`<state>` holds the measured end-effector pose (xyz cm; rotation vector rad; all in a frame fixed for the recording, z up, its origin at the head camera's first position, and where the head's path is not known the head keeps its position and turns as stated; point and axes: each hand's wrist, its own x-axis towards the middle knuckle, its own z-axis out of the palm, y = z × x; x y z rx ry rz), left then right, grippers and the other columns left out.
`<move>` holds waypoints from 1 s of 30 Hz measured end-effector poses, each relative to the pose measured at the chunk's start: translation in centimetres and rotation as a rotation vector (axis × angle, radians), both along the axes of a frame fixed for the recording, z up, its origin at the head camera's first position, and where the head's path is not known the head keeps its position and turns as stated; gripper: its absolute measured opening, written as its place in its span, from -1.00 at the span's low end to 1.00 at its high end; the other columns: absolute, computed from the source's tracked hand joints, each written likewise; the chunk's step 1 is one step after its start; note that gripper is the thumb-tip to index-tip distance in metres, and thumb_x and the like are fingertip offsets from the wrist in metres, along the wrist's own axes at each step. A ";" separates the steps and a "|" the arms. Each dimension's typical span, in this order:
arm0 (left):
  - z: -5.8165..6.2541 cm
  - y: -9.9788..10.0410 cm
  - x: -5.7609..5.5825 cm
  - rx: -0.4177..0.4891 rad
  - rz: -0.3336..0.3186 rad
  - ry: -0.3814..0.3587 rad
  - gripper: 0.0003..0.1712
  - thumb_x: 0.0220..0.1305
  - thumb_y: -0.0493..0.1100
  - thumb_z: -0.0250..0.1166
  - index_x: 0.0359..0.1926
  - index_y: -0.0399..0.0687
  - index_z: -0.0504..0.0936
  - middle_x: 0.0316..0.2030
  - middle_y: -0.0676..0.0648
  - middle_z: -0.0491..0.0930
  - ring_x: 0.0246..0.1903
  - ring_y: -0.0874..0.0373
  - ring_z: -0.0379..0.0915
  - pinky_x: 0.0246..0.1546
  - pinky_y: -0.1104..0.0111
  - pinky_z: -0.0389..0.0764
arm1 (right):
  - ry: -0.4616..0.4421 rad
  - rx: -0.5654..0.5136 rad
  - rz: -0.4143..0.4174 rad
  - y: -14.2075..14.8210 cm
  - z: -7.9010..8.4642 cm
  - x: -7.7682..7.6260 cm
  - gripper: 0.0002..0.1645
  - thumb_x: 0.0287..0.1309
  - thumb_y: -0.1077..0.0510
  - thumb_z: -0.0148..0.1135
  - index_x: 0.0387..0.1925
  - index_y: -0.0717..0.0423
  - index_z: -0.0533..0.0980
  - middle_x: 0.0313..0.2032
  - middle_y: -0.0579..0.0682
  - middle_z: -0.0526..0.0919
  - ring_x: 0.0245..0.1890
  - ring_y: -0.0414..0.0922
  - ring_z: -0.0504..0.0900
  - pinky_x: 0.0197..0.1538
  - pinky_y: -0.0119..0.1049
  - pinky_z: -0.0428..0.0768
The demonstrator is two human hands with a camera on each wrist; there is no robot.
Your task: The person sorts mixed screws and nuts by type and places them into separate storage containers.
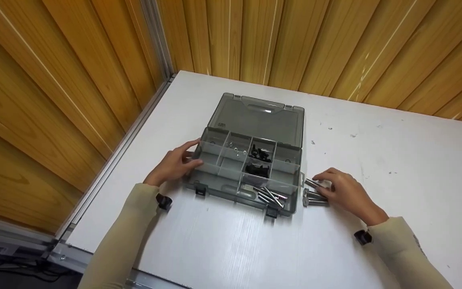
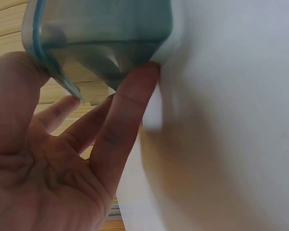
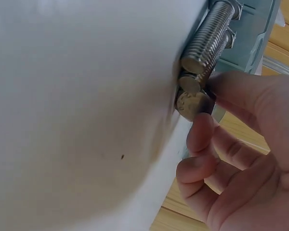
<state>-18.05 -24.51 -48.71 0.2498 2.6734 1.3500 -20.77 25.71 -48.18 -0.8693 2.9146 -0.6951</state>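
A grey see-through organizer box (image 1: 211, 186) lies with its lid (image 1: 259, 120) folded back. My left hand (image 1: 173, 163) holds its left side, thumb over the rim and fingers against the outer wall; the left wrist view shows the index finger (image 2: 123, 115) low on that wall. Beside the box's right side, my right hand (image 1: 345, 194) pinches a metal hex bolt (image 3: 189, 105) between thumb and index finger. More thick threaded bolts (image 3: 209, 38) lie right against it on the table. Several thin metal rods (image 1: 271, 196) lie in the box's front right compartment.
Black small parts (image 1: 260, 153) fill two middle compartments of the box, and small light nuts or rings (image 1: 237, 150) lie in another. Two black latches stick out at the front. The white table (image 1: 231, 245) meets wood-patterned walls (image 1: 251, 40) behind and to the left.
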 end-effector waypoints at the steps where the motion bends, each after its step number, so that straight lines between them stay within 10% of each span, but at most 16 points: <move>1: 0.0 0.0 0.0 0.000 0.001 0.000 -0.15 0.44 0.02 0.34 0.62 0.13 0.17 0.42 -0.29 0.37 0.31 -0.22 0.44 0.23 -0.14 0.48 | -0.008 0.004 -0.004 0.1 -0.1 0.0 -0.71 0.18 0.31 0.46 -0.03 0.13 0.73 -0.14 0.04 0.70 -0.29 -0.08 0.61 -0.23 -0.11 0.57; 30: 0.0 0.1 0.1 0.019 -0.002 0.002 -0.16 0.45 0.03 0.33 0.61 0.11 0.18 0.46 -0.27 0.32 0.33 -0.24 0.41 0.26 -0.17 0.43 | -0.084 -0.014 -0.039 0.5 0.8 -0.6 -0.94 0.22 0.30 0.40 -0.27 0.17 0.66 -0.35 -0.03 0.69 -0.38 -0.12 0.58 -0.29 -0.21 0.52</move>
